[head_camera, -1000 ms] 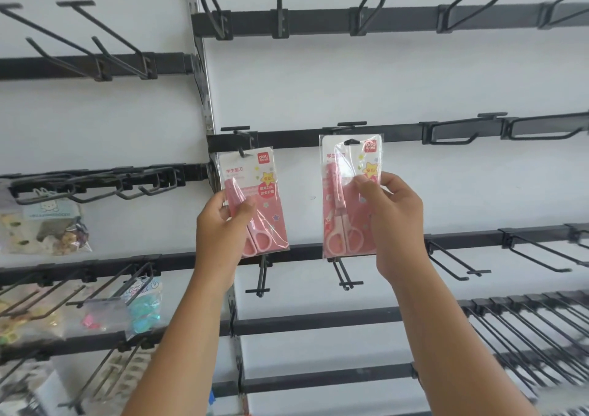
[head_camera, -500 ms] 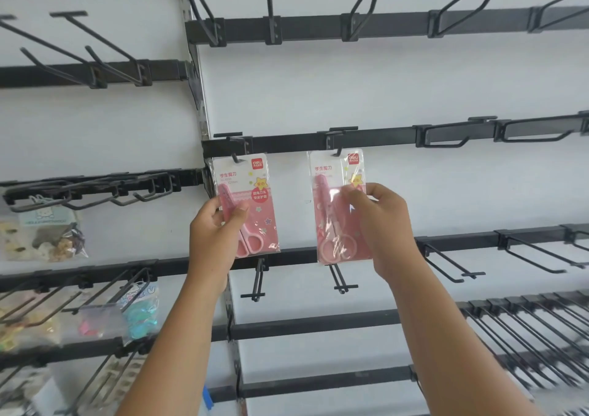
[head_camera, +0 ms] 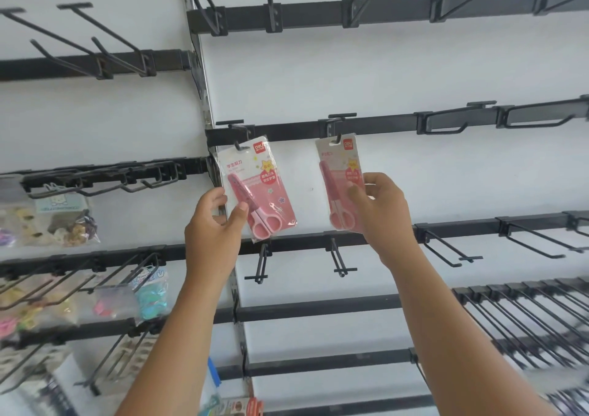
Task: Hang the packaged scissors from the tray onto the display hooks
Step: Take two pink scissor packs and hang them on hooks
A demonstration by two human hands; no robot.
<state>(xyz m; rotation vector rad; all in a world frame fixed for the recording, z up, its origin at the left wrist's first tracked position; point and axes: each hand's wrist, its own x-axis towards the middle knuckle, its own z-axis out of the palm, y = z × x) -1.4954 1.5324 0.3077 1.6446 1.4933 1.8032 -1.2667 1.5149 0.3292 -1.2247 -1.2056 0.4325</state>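
Pinching one pack of pink scissors each, left hand (head_camera: 213,231) on the left pack (head_camera: 258,189), right hand (head_camera: 381,211) on the right pack (head_camera: 340,183), card slots tipped toward twelve o'clock to seat on hooks (head_camera: 335,140).

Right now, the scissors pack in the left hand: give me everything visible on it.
The left scissors pack is a flat card in clear, glossy plastic, white on top and pink below, with a red logo tab at the upper right, a yellow star and printed characters. Pink scissors sit diagonally inside, blade up-left, handles down-right. The pack hangs tilted, its hang hole over the tip of a black hook. The left hand pinches its lower left edge, thumb in front.
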